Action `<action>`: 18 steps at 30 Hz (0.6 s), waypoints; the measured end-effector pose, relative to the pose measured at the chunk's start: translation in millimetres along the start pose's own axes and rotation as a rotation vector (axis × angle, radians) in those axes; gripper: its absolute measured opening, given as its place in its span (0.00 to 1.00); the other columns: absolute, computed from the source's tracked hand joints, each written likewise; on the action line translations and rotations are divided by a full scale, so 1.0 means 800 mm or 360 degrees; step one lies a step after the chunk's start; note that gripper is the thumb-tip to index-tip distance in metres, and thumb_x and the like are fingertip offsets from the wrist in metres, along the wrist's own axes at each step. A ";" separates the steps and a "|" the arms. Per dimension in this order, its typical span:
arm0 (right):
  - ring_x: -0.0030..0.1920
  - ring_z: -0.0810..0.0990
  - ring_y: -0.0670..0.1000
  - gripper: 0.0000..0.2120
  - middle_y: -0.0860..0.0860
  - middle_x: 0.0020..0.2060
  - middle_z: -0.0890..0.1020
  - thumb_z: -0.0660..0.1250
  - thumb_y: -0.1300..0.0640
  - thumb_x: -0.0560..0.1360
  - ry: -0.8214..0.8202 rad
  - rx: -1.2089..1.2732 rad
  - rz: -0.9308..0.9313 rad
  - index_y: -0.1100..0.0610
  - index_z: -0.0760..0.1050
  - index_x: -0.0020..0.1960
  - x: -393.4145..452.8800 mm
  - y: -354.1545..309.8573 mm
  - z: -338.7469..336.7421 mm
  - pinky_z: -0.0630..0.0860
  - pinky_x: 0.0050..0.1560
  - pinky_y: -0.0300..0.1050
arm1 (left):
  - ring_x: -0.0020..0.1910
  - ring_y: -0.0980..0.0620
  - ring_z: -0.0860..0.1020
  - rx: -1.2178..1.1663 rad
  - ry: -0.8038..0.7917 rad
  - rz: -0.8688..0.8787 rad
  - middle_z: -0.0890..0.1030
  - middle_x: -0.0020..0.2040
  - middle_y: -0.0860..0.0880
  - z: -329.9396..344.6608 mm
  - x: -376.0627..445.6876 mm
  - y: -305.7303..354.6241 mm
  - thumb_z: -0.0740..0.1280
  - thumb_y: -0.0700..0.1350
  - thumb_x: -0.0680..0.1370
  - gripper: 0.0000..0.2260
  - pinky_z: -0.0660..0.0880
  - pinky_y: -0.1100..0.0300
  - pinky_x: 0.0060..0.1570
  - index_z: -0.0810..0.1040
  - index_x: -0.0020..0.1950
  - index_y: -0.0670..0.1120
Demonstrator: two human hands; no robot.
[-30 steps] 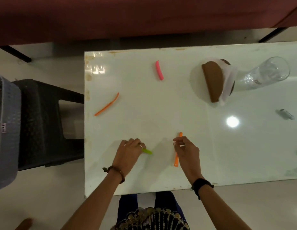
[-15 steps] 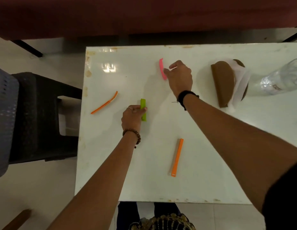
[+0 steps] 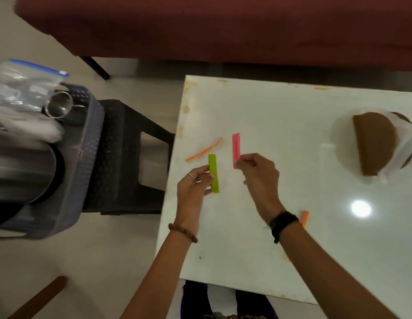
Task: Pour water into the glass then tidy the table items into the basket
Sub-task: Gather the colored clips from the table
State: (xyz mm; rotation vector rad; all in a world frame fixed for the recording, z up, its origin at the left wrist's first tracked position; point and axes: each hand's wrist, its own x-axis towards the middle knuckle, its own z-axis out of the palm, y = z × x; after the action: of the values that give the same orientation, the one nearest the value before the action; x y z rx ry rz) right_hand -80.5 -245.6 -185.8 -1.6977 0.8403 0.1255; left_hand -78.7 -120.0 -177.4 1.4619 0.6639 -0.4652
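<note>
My left hand (image 3: 194,185) holds a green clip (image 3: 213,173) upright above the white table (image 3: 281,125), near its left edge. My right hand (image 3: 258,173) pinches a pink clip (image 3: 236,147) by its lower end, just right of the green one. A thin orange strip (image 3: 205,149) lies on the table beyond my left hand. An orange clip (image 3: 304,218) lies behind my right wrist, mostly hidden. The grey basket (image 3: 85,143) stands at the far left, off the table, holding a steel kettle (image 3: 21,173), a steel cup (image 3: 59,108) and a zip bag (image 3: 25,81).
A brown holder with white napkins (image 3: 375,143) stands at the table's right. A black plastic stool (image 3: 124,157) sits between basket and table. A dark red sofa (image 3: 223,26) runs along the far side. A brown stick (image 3: 39,298) lies on the floor, lower left.
My right hand picked up the pink clip and pulled it back toward my left hand. The view swung left, bringing the basket's contents into sight and pushing the glass out of frame.
</note>
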 end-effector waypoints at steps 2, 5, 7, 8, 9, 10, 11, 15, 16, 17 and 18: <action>0.35 0.77 0.38 0.04 0.44 0.36 0.82 0.69 0.60 0.70 -0.0127 0.0137 -0.0018 0.52 0.80 0.42 -0.046 -0.027 0.038 0.75 0.42 0.44 | 0.41 0.56 0.79 0.0045 0.0123 0.0234 0.81 0.42 0.51 -0.062 -0.011 0.030 0.66 0.33 0.74 0.12 0.78 0.64 0.42 0.78 0.47 0.50; 0.38 0.80 0.40 0.07 0.47 0.38 0.84 0.69 0.60 0.69 -0.0370 0.0206 -0.0062 0.48 0.78 0.42 -0.102 -0.073 0.116 0.76 0.41 0.41 | 0.37 0.58 0.76 0.0290 0.0526 0.0651 0.78 0.41 0.48 -0.170 -0.026 0.079 0.66 0.31 0.73 0.14 0.76 0.69 0.40 0.74 0.51 0.49; 0.38 0.81 0.46 0.08 0.49 0.36 0.83 0.69 0.62 0.68 -0.0508 0.0177 -0.0061 0.48 0.76 0.38 -0.133 -0.102 0.182 0.79 0.44 0.46 | 0.36 0.61 0.76 0.0444 0.0819 0.0804 0.78 0.42 0.45 -0.240 -0.029 0.106 0.67 0.32 0.72 0.13 0.74 0.71 0.40 0.72 0.50 0.47; 0.37 0.81 0.49 0.09 0.50 0.34 0.82 0.70 0.62 0.67 -0.0555 0.0147 -0.0075 0.49 0.75 0.37 -0.145 -0.115 0.216 0.80 0.44 0.49 | 0.35 0.62 0.76 0.0539 0.0922 0.0839 0.78 0.41 0.45 -0.271 -0.027 0.116 0.67 0.33 0.72 0.12 0.74 0.71 0.39 0.72 0.49 0.46; 0.36 0.81 0.50 0.08 0.51 0.33 0.82 0.70 0.62 0.67 -0.0587 0.0093 -0.0104 0.50 0.74 0.38 -0.153 -0.124 0.245 0.80 0.44 0.49 | 0.35 0.62 0.76 0.0628 0.0977 0.0847 0.79 0.41 0.45 -0.291 -0.022 0.121 0.68 0.33 0.71 0.10 0.74 0.69 0.40 0.73 0.48 0.45; 0.37 0.81 0.52 0.06 0.52 0.34 0.82 0.70 0.61 0.68 -0.0615 0.0006 -0.0141 0.52 0.75 0.41 -0.160 -0.132 0.275 0.79 0.43 0.48 | 0.36 0.59 0.77 0.0713 0.0998 0.0834 0.79 0.41 0.44 -0.313 -0.014 0.124 0.68 0.33 0.71 0.09 0.75 0.65 0.41 0.75 0.48 0.43; 0.39 0.81 0.53 0.07 0.54 0.36 0.83 0.70 0.60 0.68 -0.0632 -0.0103 -0.0176 0.54 0.75 0.45 -0.165 -0.138 0.301 0.78 0.43 0.46 | 0.38 0.54 0.78 0.0799 0.0985 0.0806 0.80 0.42 0.43 -0.329 -0.003 0.124 0.69 0.34 0.71 0.07 0.75 0.62 0.43 0.76 0.47 0.42; 0.43 0.81 0.57 0.11 0.56 0.41 0.82 0.67 0.62 0.70 -0.0598 -0.0333 -0.0287 0.57 0.74 0.52 -0.159 -0.142 0.363 0.78 0.42 0.49 | 0.46 0.47 0.79 0.1027 0.0770 0.0656 0.81 0.46 0.42 -0.350 0.045 0.109 0.67 0.35 0.72 0.05 0.76 0.53 0.49 0.78 0.46 0.41; 0.43 0.81 0.58 0.10 0.56 0.41 0.82 0.67 0.62 0.70 -0.0563 -0.0375 -0.0318 0.58 0.74 0.52 -0.154 -0.140 0.372 0.78 0.43 0.51 | 0.47 0.46 0.79 0.1024 0.0732 0.0667 0.81 0.46 0.42 -0.348 0.055 0.106 0.66 0.35 0.73 0.05 0.75 0.53 0.50 0.78 0.47 0.41; 0.43 0.81 0.59 0.09 0.57 0.42 0.82 0.66 0.63 0.71 -0.0528 -0.0408 -0.0346 0.59 0.75 0.52 -0.147 -0.138 0.379 0.78 0.43 0.54 | 0.47 0.46 0.78 0.1008 0.0716 0.0684 0.81 0.46 0.42 -0.345 0.065 0.103 0.65 0.35 0.73 0.05 0.74 0.54 0.50 0.78 0.47 0.41; 0.43 0.81 0.59 0.08 0.58 0.42 0.82 0.66 0.62 0.72 -0.0496 -0.0430 -0.0369 0.60 0.75 0.52 -0.140 -0.136 0.384 0.78 0.44 0.56 | 0.47 0.45 0.78 0.0993 0.0725 0.0697 0.81 0.46 0.42 -0.340 0.074 0.103 0.64 0.35 0.73 0.06 0.73 0.56 0.49 0.78 0.48 0.42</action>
State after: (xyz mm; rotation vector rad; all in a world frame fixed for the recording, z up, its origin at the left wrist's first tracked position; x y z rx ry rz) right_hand 5.6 85.0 -139.4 -1.9516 0.4040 0.3474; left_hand -14.8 162.4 -150.8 2.2793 0.5446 0.0242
